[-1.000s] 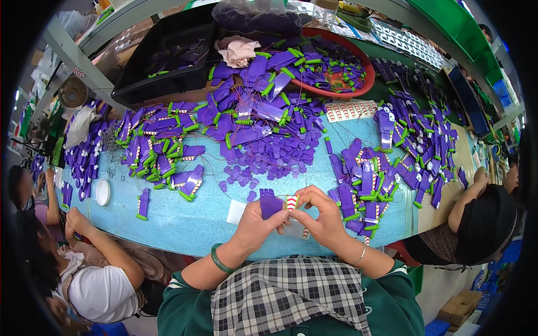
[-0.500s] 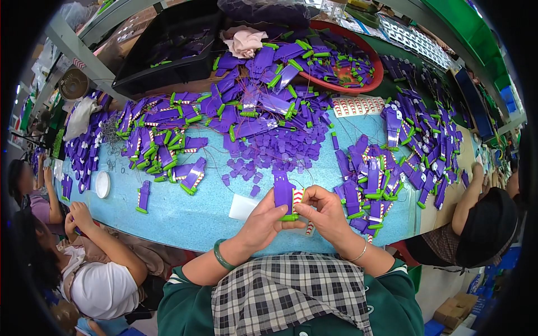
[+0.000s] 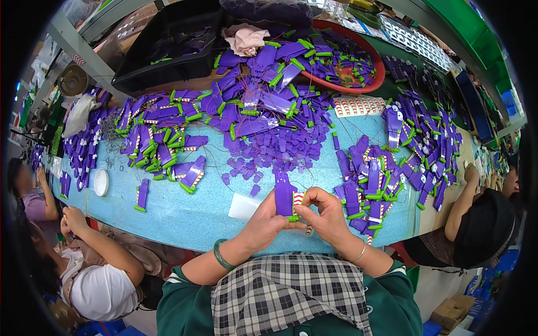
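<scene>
My left hand (image 3: 261, 225) is closed around the lower end of a flat purple plastic part (image 3: 284, 193) with a bright green piece at its bottom. A red-and-white chevron sticker (image 3: 298, 199) lies along the part's right edge. Thumb and finger of my right hand (image 3: 326, 219) pinch at that sticker, and a short striped strip (image 3: 309, 229) hangs below the fingers. Just left of the part, a white slip of paper (image 3: 242, 206) lies on the table. Small loose purple pieces (image 3: 291, 145) are heaped beyond my hands.
Piles of purple-and-green parts (image 3: 162, 140) lie left, with more parts (image 3: 370, 179) right. A sticker sheet (image 3: 359, 107), red basin (image 3: 379, 75), black bin (image 3: 126, 75), pink cloth flower (image 3: 245, 40) and white dish (image 3: 101, 183) stand around. People work at both sides.
My left thumb has shifted lower on the purple part, and the part has turned slightly. My right hand keeps its pinch at the sticker.
</scene>
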The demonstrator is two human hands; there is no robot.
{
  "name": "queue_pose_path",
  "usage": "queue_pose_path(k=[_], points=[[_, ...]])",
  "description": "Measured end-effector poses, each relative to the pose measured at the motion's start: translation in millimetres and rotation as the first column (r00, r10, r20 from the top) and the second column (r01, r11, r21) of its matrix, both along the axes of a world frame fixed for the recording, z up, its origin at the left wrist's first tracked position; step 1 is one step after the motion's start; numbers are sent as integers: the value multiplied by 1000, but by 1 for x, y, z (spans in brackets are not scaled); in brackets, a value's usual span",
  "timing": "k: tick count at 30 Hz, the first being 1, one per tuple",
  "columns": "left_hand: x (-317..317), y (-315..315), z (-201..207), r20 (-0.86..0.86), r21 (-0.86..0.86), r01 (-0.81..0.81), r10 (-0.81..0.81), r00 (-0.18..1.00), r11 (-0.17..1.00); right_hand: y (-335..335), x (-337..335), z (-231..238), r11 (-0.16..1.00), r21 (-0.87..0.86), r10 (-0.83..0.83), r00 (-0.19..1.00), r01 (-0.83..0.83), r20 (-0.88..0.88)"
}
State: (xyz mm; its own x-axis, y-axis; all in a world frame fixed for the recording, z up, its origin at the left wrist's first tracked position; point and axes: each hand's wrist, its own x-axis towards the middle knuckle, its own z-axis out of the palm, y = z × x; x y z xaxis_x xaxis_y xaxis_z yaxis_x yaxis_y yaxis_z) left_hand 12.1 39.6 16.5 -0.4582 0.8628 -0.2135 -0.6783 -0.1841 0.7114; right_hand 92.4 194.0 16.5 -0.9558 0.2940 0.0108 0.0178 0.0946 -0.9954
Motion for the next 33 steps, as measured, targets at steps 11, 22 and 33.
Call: queue_pose_path(k=[11, 22, 33], points=[[6, 1, 6, -195, -76, -2, -13, 981, 997, 0, 1, 7, 966, 237, -62, 982, 104, -176], [6, -4, 12, -26, 107, 20, -17, 1000, 994, -3, -8, 22, 980, 200, 30, 991, -4, -127], [4, 4, -11, 173, 209, 433, -469, 866, 877, 0, -6, 19, 888, -343, 316, 948, -306, -29]])
